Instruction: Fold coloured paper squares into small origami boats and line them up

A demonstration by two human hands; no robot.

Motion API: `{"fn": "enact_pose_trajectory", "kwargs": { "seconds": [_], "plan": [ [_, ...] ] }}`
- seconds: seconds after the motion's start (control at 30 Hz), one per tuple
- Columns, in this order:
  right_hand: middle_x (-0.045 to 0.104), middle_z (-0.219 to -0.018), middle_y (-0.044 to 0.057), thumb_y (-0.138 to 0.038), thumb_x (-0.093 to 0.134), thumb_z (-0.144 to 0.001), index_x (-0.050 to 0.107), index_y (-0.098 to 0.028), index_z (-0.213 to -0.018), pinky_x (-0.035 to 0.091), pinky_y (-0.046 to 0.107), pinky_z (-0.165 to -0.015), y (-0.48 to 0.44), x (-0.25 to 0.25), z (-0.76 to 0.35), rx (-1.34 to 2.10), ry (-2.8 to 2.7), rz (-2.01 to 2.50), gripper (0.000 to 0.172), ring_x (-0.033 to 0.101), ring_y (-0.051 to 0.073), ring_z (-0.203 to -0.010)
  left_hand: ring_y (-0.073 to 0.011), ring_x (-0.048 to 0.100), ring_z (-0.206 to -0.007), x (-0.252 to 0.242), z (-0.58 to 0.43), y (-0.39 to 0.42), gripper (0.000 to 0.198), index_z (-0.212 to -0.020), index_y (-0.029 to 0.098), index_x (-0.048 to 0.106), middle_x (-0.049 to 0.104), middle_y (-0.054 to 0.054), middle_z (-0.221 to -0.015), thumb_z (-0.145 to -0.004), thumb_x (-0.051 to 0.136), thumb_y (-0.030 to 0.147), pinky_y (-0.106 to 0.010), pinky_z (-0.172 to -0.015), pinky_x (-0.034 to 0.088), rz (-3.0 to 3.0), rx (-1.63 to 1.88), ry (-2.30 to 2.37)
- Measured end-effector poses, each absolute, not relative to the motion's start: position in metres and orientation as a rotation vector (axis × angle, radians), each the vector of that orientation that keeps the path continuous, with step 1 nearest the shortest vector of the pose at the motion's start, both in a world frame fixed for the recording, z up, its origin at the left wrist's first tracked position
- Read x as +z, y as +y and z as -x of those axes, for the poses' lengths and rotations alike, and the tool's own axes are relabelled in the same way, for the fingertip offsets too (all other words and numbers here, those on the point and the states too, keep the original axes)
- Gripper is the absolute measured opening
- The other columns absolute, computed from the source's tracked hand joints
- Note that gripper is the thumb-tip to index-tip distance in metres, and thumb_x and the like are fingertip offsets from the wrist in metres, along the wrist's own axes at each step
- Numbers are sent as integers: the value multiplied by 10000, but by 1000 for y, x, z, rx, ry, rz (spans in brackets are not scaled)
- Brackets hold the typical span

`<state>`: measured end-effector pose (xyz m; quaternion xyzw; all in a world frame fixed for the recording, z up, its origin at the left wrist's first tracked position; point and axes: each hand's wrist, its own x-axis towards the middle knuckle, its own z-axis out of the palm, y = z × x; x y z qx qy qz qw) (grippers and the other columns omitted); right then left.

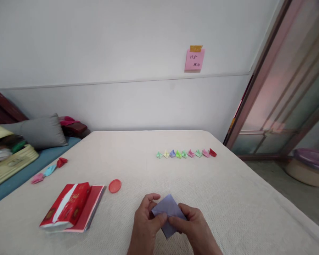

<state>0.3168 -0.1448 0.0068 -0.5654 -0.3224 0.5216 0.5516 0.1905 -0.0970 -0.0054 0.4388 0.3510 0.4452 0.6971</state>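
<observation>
With L hand & R hand both clamped on lilac paper, thumbs on top, keep it between them, one corner pointing away. Prob. mid-fold, so (judging by grip) best to pin w/ L thumb while pressing along the crease w/ R thumb, middle outward to the tips. Match edges & corners before pressing hard; poss. skewed otherwise. Don't over-squeeze at the centre: likely thin, so apt to wrinkle. Could also lay it on pale cover just under the hands for firmer backing.

Hard to make out: underside of the paper, w/ most fingertips tucked beneath, so can't count layers or find loose flaps. Can't tell, either, if touching the cover. Cut off at bottom edge: both forearms.

Left of L hand: red packet lying across paper stack, hiding much of the top sheet; no sheet count poss. Nearer, ahead-left of L hand: red disc, lid or shallow dish, can't say. Farther that way: blue folded paper between two others, folds unclear. Well ahead of both hands, slightly R: row of folded papers, approx. nine, too tiny for detail. Far R of R hand: tub, cropped by frame. Farthest, above the row: pink note, mostly illegible.
</observation>
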Motion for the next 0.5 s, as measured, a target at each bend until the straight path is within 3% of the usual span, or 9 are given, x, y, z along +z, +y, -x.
{"fn": "enact_pose_trajectory", "kwargs": {
  "seconds": [0.17,0.3,0.5],
  "plan": [
    [450,-475,-47,-243,638,-582,637,-156,-571,257,239,-467,-142,-3,-319,1261,-805,1319,88,357,106,-485,-104,496,-512,3,-187,-97,365,-926,181,592,571,66,-564,-592,738,179,-217,-522,353,-990,961,798],
    [507,-507,-26,-273,643,-583,702,-134,-672,246,238,-460,-140,-7,-322,1322,-856,1313,176,380,106,-484,-102,475,-509,3,-186,-97,376,-945,170,585,553,66,-566,-592,715,165,-215,-507,314,-1054,928,793],
    [449,-493,-44,-253,630,-551,662,-132,-602,244,246,-499,-140,-10,-328,1356,-824,1316,135,353,98,-485,-90,290,-488,-4,-182,-94,332,-1050,148,562,342,106,-513,-770,617,317,-237,-501,197,-1215,871,766]
  ]
}}
